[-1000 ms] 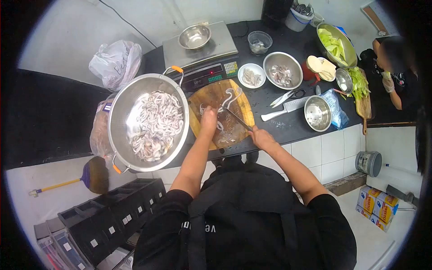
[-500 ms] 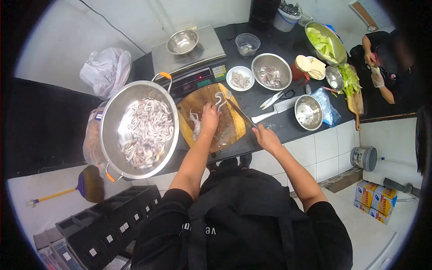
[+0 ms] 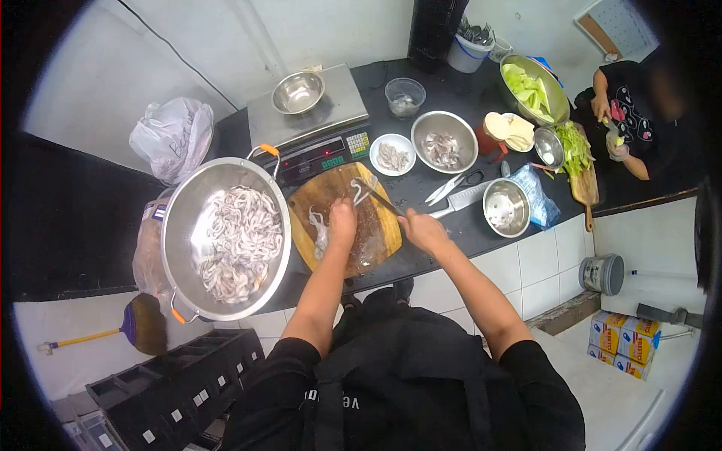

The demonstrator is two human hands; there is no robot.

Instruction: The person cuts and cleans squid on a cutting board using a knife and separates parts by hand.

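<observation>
One knife (image 3: pixel 383 199), gripped in my right hand (image 3: pixel 427 231), crosses the board's (image 3: pixel 388 239) right edge mid-frame; my left hand's (image 3: pixel 344 223) hold is unclear.

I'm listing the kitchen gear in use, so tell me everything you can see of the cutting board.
The cutting board looks wooden and roughly round, yellowish toward the edge, with a darker, wet-looking brown middle. It lies flat on the black counter, right of the large metal bowl. Pale pieces lie on it; above are the left hand and a knife in the right hand. Whether the blade touches it, I cannot tell.
</observation>
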